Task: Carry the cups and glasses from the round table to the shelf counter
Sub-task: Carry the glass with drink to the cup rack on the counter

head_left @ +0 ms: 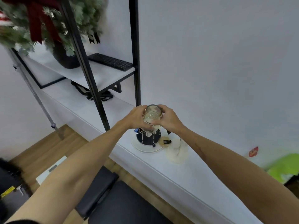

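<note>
Both hands grip the clear glass between them, left hand and right hand, above the wire rack near the counter's front edge.

You are standing in what is looking like a small office or home room: a black-framed shelf at eleven o'clock is holding a keyboard and festive greenery, over wood flooring.
</note>
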